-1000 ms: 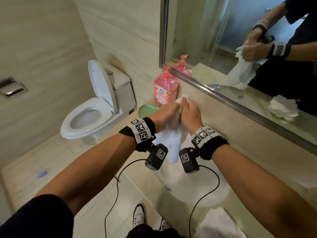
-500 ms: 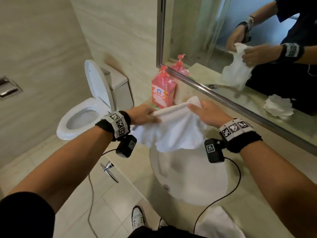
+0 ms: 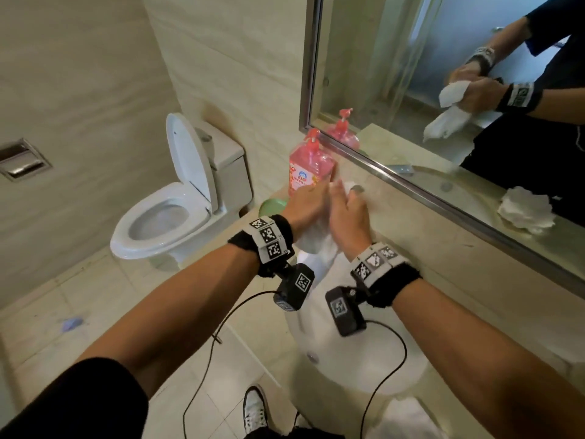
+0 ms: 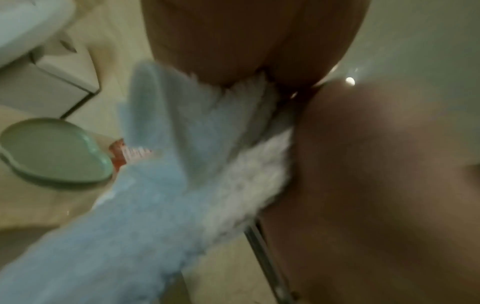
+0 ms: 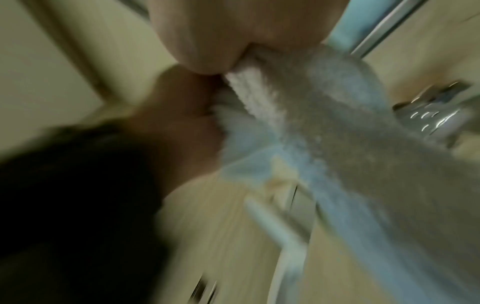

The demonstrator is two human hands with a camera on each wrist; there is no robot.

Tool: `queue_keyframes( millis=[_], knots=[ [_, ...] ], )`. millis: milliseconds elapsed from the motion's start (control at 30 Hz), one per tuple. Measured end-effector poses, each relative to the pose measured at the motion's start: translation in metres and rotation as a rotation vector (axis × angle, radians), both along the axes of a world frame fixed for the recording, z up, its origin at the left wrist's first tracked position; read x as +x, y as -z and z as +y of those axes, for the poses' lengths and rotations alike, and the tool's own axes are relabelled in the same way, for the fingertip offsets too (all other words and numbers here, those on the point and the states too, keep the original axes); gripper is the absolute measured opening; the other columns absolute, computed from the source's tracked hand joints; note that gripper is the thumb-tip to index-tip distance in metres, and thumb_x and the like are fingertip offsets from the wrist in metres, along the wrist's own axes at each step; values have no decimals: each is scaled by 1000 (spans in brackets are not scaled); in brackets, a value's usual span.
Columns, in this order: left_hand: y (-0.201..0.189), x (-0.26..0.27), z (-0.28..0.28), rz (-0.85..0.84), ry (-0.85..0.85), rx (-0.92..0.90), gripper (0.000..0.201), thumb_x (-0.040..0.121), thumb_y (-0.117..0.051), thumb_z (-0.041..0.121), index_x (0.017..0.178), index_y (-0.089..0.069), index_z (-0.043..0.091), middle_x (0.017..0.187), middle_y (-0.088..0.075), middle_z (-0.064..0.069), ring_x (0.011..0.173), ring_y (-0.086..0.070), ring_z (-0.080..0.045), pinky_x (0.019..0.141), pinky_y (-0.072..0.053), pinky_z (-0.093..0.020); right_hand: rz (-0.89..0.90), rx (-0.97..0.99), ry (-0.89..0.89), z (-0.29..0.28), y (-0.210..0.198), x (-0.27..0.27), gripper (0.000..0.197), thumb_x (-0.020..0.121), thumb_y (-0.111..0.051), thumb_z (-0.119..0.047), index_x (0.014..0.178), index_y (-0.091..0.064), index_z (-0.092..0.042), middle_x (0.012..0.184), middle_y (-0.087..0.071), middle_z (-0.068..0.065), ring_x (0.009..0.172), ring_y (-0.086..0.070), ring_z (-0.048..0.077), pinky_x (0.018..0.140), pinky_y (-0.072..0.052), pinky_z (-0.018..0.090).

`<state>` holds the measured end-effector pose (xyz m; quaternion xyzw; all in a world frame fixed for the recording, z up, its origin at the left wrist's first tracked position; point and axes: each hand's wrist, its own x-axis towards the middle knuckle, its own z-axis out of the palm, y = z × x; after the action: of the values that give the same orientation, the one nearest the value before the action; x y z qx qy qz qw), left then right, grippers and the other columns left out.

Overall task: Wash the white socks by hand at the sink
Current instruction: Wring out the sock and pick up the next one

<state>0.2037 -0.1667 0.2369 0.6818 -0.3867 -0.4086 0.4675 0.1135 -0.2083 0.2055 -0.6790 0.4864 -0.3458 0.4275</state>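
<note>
Here, mid-frame, the left hand [image 3: 304, 206] and right hand [image 3: 347, 217] are pressed together, both clamped on the white sock [image 3: 316, 240], presumably to rub its fabric against itself. It hangs over the sink [image 3: 357, 369], so drips fall inside.

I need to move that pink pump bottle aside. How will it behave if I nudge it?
The pink pump bottle stands upright on the counter, taller than wide, so a high push may tip it; push low. It looks mostly full, probably heavyish. Being smooth plastic, it could be slippery in wet hands.
</note>
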Motion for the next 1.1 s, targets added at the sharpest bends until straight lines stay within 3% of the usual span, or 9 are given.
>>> queue_keyframes(
  millis=[67,167,267,367,467,633,767,867,1100],
  knots=[
    [1,2,-2,2,13,11,36,104,-37,39,92,-55,10,95,-69,-17,81,-63,-24,70,-56,-24,-7,-65,-23,8,5,4,45,104,-34,-52,89,-57,-17,88,-69,2,70,-64,-1,64,-50,12],
    [0,3,1,93,77,49,37,104,-39,37,97,-58,5,103,-67,-27,83,-63,-27,78,-56,-34,40,-36,14,-5,3,0,52,104,-34,-53,98,-59,-8,101,-70,16,92,-68,26,85,-55,44],
    [0,10,4,223,180,91,42,100,-50,38,113,-62,0,116,-66,-25,101,-67,-36,94,-55,-43,106,13,-20,-26,-1,-11,41,106,-37,-45,100,-55,-8,110,-66,20,105,-62,37,93,-49,49],
    [7,33,6,-284,453,205,61,85,-65,60,123,-61,12,119,-68,-9,107,-66,-30,98,-52,-43,140,-16,-118,-36,-8,-23,44,104,-42,-47,102,-56,-5,103,-66,17,98,-64,33,86,-53,48],
    [20,61,10,-688,626,268,45,84,-75,40,119,-60,14,118,-65,-1,109,-61,-25,95,-47,-33,127,15,-175,-47,-14,-39,49,100,-47,-53,105,-55,-4,104,-66,22,93,-66,31,79,-57,47],
    [25,93,23,-168,493,153,18,84,-74,40,91,-74,24,92,-74,5,85,-67,-15,74,-53,-23,139,188,-469,-50,-3,-68,26,89,-74,-37,103,-69,-15,94,-77,-1,91,-74,19,68,-60,28],
    [28,89,26,258,191,54,36,83,-73,45,106,-71,17,107,-74,-11,95,-71,-27,78,-57,-36,190,183,-472,-45,16,-74,31,87,-77,-35,96,-71,-6,89,-75,13,82,-71,32,72,-58,45],
    [25,71,18,347,18,88,45,90,-64,52,110,-68,13,100,-76,-7,92,-73,-27,77,-58,-37,63,125,-233,-38,24,-62,45,88,-73,-43,86,-65,1,65,-63,0,58,-58,19,55,-48,32],
    [12,15,3,290,17,6,33,97,-49,33,106,-62,4,99,-68,-20,88,-65,-28,84,-57,-41,-92,88,-61,-9,8,7,36,100,-49,-53,94,-63,-20,84,-69,-4,71,-69,4,55,-50,12]
  ],
)
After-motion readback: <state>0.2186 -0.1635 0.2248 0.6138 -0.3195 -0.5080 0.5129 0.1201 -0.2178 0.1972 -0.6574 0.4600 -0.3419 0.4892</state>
